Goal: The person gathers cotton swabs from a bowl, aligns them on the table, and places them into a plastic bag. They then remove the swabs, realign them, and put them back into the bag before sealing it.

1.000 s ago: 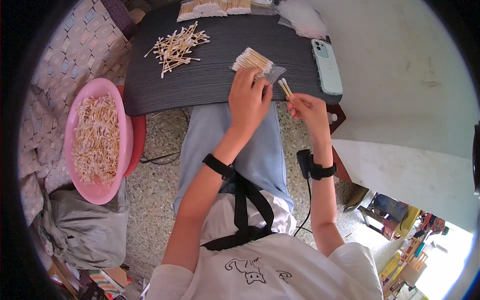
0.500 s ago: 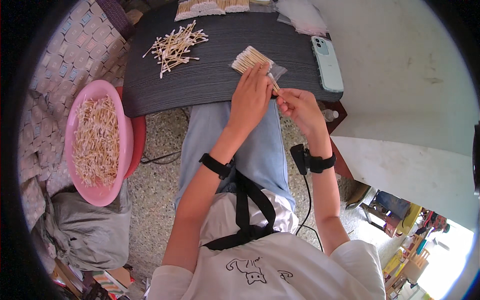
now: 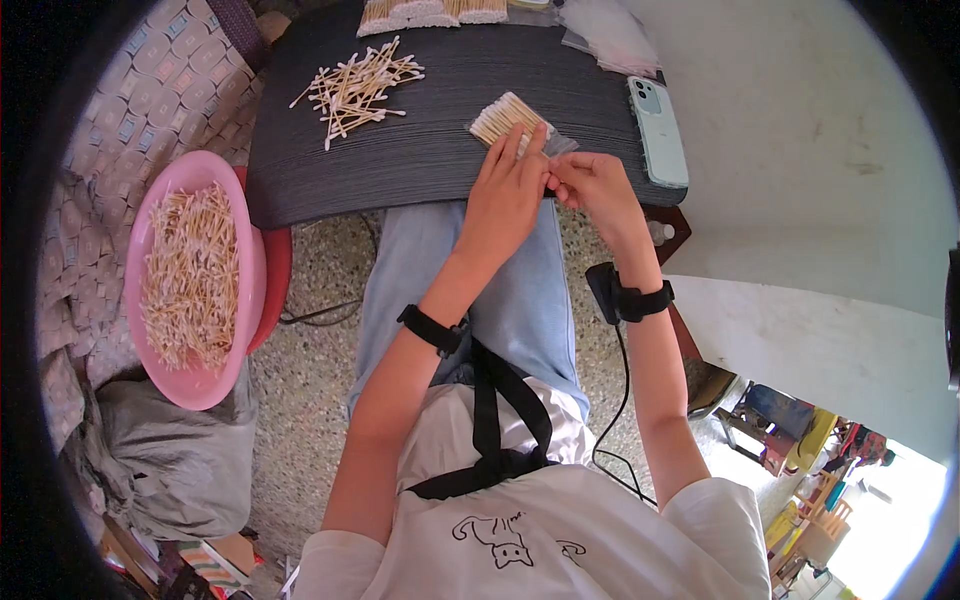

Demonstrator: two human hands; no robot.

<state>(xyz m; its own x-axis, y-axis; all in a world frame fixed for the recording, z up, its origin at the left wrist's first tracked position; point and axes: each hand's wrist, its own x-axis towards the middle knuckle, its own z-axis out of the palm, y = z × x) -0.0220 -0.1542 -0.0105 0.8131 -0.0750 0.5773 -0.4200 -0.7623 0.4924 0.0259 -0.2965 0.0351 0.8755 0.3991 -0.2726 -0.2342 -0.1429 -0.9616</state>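
A small clear plastic bag (image 3: 566, 144) filled with a row of cotton swabs (image 3: 508, 115) lies near the table's front edge. Across its near part rests my left hand (image 3: 508, 190), fingers stretched out and lying flat on the bag. My right hand (image 3: 600, 192) is at the bag's near right end, touching the left fingertips, with thumb and fingers pinched together. What sits in that pinch is hidden. To the left on the table is a loose pile of cotton swabs (image 3: 362, 88), crossing one another.
Packed bundles of swabs (image 3: 430, 12) line the dark table's (image 3: 440, 190) far edge. Empty clear bags (image 3: 612, 35) and a pale phone (image 3: 659, 135) are at its right. A pink basin (image 3: 255, 285) full of swabs stands left, beside a grey bag (image 3: 185, 460). A wall (image 3: 800, 130) rises right.
The right hand has moved slightly up and in toward the left hand. The swabs seen between its fingertips earlier are now out of sight. The left hand stays on the bag.
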